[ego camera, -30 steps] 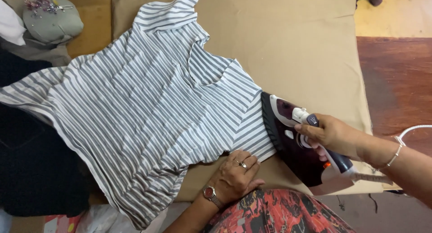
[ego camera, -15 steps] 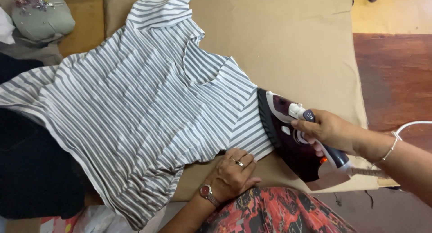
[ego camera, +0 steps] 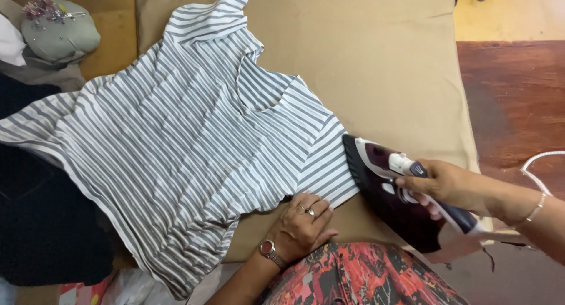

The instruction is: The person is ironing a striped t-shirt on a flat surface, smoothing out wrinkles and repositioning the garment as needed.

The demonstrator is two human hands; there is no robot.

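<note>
Striped top being ironed on a tan padded board.
Tan board (ego camera: 382, 63) carries the grey-and-white striped top (ego camera: 194, 134), spread flat across its left half. Dark maroon iron (ego camera: 391, 193) sits at the sleeve edge, right hand (ego camera: 450, 184) clenched around its handle. Left hand (ego camera: 303, 222) lies flat, fingers unclenched, pressing the sleeve hem.

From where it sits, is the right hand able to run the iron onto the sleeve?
Probably yes: the right hand grips the iron, whose tip is at the sleeve edge, nothing between.
</note>
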